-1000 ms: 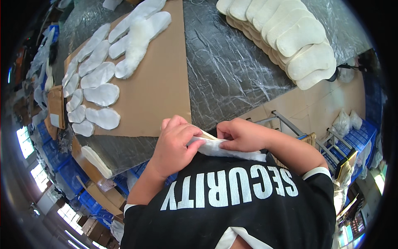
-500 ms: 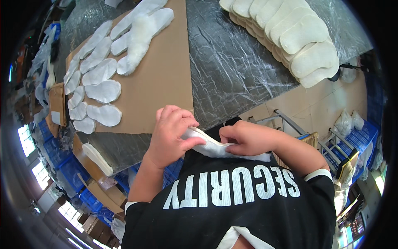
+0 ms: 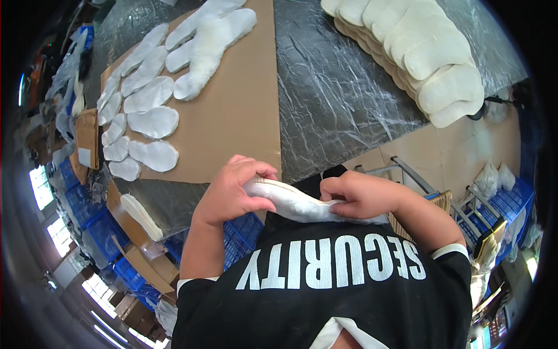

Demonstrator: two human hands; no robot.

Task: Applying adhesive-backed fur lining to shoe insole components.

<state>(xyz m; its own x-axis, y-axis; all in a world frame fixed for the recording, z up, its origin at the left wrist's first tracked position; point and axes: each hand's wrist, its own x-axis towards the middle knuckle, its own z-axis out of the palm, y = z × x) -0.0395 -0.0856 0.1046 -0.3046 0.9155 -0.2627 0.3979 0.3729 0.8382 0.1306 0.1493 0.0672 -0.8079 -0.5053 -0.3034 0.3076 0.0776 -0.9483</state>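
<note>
In the lower middle of the frame, close against your black shirt, you hold a white fleecy insole (image 3: pixel 302 205), long and soft, with a thin ribbed tan edge showing at its left end. Your left hand (image 3: pixel 232 195) is curled closed around that left end, thumb beneath and fingers folded over the top; your right hand (image 3: pixel 360 195) is pinched shut on the right part, so the piece spans between them. Beyond your hands the desk (image 3: pixel 337 99) is wrapped in wrinkled, shiny grey film. A flat brown cardboard sheet (image 3: pixel 238 116) lies on it at the upper left, carrying rows of white fluffy insoles (image 3: pixel 152 122). At the upper right, a stack of cream, smooth sole-shaped pads (image 3: pixel 430 52) overlaps in a row.
</note>
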